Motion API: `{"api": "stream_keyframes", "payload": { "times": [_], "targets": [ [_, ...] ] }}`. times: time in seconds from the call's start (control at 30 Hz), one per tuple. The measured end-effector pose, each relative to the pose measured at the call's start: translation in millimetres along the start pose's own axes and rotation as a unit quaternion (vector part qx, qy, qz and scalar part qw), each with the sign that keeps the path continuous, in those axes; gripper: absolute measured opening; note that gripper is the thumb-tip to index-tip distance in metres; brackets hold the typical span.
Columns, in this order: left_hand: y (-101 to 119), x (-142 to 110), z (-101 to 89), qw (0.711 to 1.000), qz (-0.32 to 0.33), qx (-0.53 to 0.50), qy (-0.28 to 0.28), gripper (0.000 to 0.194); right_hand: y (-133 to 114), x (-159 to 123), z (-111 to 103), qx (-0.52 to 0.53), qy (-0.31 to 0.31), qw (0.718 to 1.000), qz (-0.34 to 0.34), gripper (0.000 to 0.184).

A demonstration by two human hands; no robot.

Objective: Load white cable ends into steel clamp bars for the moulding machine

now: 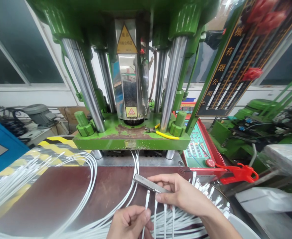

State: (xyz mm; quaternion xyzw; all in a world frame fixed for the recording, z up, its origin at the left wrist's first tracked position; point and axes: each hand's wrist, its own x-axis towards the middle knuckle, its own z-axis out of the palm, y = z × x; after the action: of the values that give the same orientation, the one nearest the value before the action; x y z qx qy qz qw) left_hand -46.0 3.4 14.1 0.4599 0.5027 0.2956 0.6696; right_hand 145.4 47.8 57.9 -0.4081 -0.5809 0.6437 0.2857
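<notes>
My right hand [177,191] is closed on a grey metal bar [146,182], thumb below and fingers above. Several white cables [165,215] hang from the bar's lower side, their ends up against it near my thumb. My left hand [132,220] pinches one white cable just below its plug [147,196]. That plug points up and stands slightly below the bar, apart from it. Both hands are over the brown board in front of the green press.
The green press [131,144] stands ahead, with yellow-handled pliers [167,135] on its ledge. Bundled white cables [88,186] curve over the brown board [61,189]. More white plugs [205,187] lie at right, beside a red air gun [240,174] and a control panel [197,147].
</notes>
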Motion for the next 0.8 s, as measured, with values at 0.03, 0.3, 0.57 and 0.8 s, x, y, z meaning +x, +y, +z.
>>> {"api": "stream_keyframes", "payload": {
  "times": [0.03, 0.3, 0.57, 0.8],
  "targets": [
    [0.0, 0.7, -0.7, 1.0, -0.005, 0.009, 0.002, 0.047, 0.2, 0.2, 0.2, -0.003, 0.0, 1.0, 0.0, 0.043],
    [12.5, -2.3, -0.1, 1.0, -0.022, 0.0, 0.019, 0.049, 0.0, 0.2, 1.0, -0.027, -0.004, 1.0, 0.006, 0.047],
    [10.4, -0.1, -4.1, 0.998, -0.046, -0.023, 0.02, 0.043, 0.5, 0.2, 3.3, -0.011, -0.007, 1.0, 0.0, 0.047],
    [5.6, 4.8, -7.2, 0.998, -0.058, -0.033, 0.014, 0.042, 1.2, 1.4, 3.9, -0.012, -0.007, 1.0, 0.001, 0.047]
  ]
}}
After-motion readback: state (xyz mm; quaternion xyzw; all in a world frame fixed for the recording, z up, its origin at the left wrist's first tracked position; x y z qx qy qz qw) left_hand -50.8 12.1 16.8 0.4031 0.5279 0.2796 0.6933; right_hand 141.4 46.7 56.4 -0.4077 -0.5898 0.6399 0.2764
